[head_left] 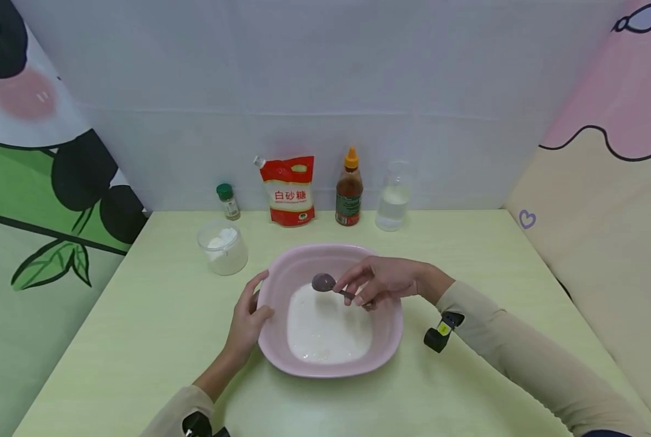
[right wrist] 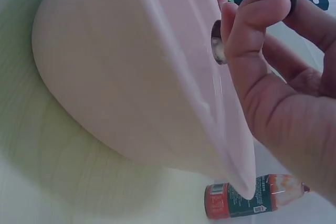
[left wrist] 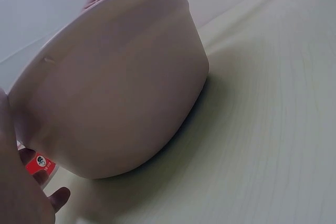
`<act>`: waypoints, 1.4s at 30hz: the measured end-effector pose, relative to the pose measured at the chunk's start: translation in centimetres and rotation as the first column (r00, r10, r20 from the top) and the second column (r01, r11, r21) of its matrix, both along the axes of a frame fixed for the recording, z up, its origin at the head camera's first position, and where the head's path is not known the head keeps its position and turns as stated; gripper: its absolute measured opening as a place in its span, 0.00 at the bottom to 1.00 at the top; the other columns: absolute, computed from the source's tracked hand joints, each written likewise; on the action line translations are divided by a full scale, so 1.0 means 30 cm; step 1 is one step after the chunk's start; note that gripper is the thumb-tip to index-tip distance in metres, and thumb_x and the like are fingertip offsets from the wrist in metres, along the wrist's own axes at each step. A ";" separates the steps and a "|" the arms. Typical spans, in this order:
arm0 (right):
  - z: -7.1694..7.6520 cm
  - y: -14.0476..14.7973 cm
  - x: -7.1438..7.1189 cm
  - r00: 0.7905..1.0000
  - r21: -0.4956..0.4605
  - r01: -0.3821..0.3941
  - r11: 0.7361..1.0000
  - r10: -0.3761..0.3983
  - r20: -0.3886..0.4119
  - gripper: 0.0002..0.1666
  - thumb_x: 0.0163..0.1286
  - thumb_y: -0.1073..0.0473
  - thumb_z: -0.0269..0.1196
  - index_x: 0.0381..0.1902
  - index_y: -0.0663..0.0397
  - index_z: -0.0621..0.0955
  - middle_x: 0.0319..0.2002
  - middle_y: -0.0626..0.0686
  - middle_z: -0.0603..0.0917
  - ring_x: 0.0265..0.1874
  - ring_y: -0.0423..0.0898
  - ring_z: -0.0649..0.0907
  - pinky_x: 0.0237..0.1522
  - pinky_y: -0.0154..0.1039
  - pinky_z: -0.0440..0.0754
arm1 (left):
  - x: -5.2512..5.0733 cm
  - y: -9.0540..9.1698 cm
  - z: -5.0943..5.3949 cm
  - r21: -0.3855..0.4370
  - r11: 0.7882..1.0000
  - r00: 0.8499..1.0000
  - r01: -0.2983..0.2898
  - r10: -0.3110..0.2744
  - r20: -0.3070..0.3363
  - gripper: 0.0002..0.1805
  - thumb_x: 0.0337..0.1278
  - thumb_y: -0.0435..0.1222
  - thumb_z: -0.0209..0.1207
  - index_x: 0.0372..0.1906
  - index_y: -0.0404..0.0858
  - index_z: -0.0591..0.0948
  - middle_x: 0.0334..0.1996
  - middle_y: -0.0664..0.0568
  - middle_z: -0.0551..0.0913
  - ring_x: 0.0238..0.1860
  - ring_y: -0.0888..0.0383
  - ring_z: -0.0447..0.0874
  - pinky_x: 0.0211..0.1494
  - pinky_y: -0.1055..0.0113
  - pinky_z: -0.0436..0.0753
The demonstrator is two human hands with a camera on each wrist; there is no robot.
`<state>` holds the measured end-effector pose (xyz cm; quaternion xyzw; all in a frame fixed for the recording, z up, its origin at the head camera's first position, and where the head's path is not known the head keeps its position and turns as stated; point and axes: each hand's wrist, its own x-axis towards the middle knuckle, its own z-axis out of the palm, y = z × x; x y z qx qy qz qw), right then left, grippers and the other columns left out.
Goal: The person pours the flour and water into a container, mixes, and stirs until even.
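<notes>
A pink plastic basin (head_left: pixel 330 371) stands on the table, with whitish, glinting contents (head_left: pixel 327 328) in its bottom. My left hand (head_left: pixel 247 321) grips its left rim, thumb on the inner side and fingers outside. Over the basin's right part, my right hand (head_left: pixel 382 279) pinches a metal spoon (head_left: pixel 323 282) by its handle. The spoon's bowl points left, above the contents. In the right wrist view the spoon's bowl (right wrist: pixel 217 43) shows partly behind the fingers. From the left wrist the basin's outer wall (left wrist: pixel 121 87) hides the inside.
Behind the basin stand a clear jar of white stuff (head_left: pixel 224 252), a small green-capped bottle (head_left: pixel 229 203), a red-and-white sugar pouch (head_left: pixel 290 193), a brown sauce bottle (head_left: pixel 349 191) with an orange cap, and a glass of clear liquid (head_left: pixel 393 203). A backdrop closes the table's (head_left: pixel 456 243) far edge.
</notes>
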<state>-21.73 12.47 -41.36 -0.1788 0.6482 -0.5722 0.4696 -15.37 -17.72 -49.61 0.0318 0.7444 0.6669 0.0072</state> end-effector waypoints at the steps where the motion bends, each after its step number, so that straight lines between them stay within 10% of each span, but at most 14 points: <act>1: -0.004 0.002 0.003 1.000 -0.015 0.006 1.000 -0.006 -0.001 0.26 0.63 0.76 0.59 0.61 0.66 0.77 0.40 0.53 0.85 0.29 0.43 0.79 0.31 0.33 0.79 | -0.001 0.000 -0.002 -0.001 1.000 1.000 0.001 -0.001 -0.001 0.41 0.55 0.20 0.47 0.76 0.43 0.61 0.69 0.29 0.69 0.59 0.35 0.76 0.45 0.66 0.86; 16: 0.062 0.087 0.043 0.939 -0.136 0.197 0.971 -0.227 -0.259 0.31 0.65 0.71 0.62 0.66 0.69 0.71 0.45 0.52 0.83 0.33 0.42 0.80 0.34 0.34 0.80 | -0.011 -0.006 -0.017 -0.001 1.000 1.000 -0.018 0.018 -0.006 0.41 0.53 0.20 0.48 0.75 0.44 0.62 0.67 0.30 0.72 0.53 0.41 0.79 0.41 0.65 0.86; 27: -0.025 0.112 0.073 0.954 -0.049 0.184 0.982 -0.190 -0.233 0.28 0.64 0.69 0.63 0.63 0.69 0.75 0.44 0.51 0.84 0.32 0.41 0.82 0.35 0.33 0.82 | -0.004 -0.003 -0.010 0.008 1.000 1.000 -0.007 0.007 -0.018 0.41 0.53 0.20 0.48 0.75 0.42 0.62 0.65 0.29 0.74 0.48 0.52 0.81 0.40 0.68 0.85; 36: 0.022 0.264 0.077 0.863 -0.103 0.246 0.964 -0.266 -0.430 0.27 0.66 0.68 0.63 0.63 0.66 0.75 0.46 0.58 0.80 0.29 0.41 0.80 0.32 0.37 0.80 | -0.002 0.001 -0.007 0.003 1.000 1.000 -0.010 0.010 -0.009 0.41 0.52 0.20 0.48 0.75 0.42 0.62 0.65 0.29 0.74 0.49 0.50 0.81 0.40 0.70 0.85; 42: -0.037 0.422 0.058 0.828 -0.072 0.333 0.940 -0.328 -0.455 0.24 0.67 0.67 0.63 0.61 0.60 0.76 0.45 0.56 0.81 0.30 0.42 0.81 0.33 0.37 0.81 | -0.003 0.001 -0.005 0.002 1.000 1.000 -0.013 0.013 -0.010 0.41 0.52 0.19 0.47 0.75 0.42 0.62 0.65 0.29 0.74 0.47 0.53 0.81 0.40 0.70 0.85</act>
